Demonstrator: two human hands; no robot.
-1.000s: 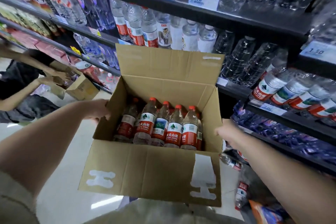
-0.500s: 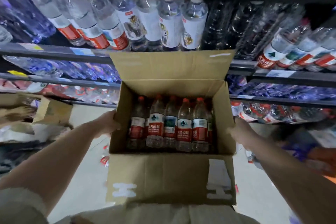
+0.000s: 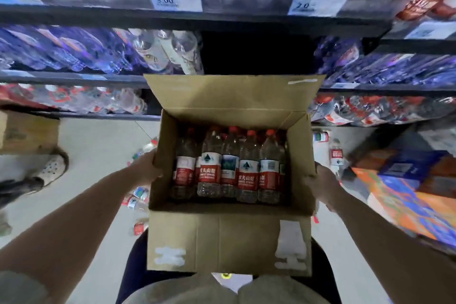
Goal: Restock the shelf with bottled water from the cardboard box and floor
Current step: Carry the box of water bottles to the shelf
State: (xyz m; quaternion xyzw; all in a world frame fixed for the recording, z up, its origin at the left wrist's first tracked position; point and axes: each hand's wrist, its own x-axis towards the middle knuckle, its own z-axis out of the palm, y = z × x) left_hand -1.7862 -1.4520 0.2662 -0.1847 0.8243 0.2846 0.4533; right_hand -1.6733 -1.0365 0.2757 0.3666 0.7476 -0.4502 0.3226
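Cardboard, brown and open-topped, the box [image 3: 227, 239] filled the centre of the frame, its far flap standing up towards the shelves [image 3: 197, 20] and its near flap hanging down with white tape marks on it. Inside, bottles [image 3: 229, 170] with red caps and red-and-white labels stood upright in a close row, pressed together against the far side.

The left hand [image 3: 145, 168] grasped the box's left wall near the top edge, thumb at the rim. The right hand [image 3: 320, 185] clasped the right wall on the opposite side; its fingertips were hidden behind the cardboard. The box hung between the two hands, above the pale floor [image 3: 98, 145].

Loose bottles [image 3: 138, 198] lay scattered on the floor left of the box, and one more bottle [image 3: 336, 155] stood on the floor to its right. Across the top of the frame the shelves carried rows of bottled water, with a dark gap [image 3: 254, 54] straight above the box. Two price tags [image 3: 174, 0] were clipped to the upper shelf edge.

At the left edge sat a second carton [image 3: 27, 131], with another person's shoe [image 3: 53, 166] just below it. Bright orange and blue packs [image 3: 407, 200] were stacked at lower right.
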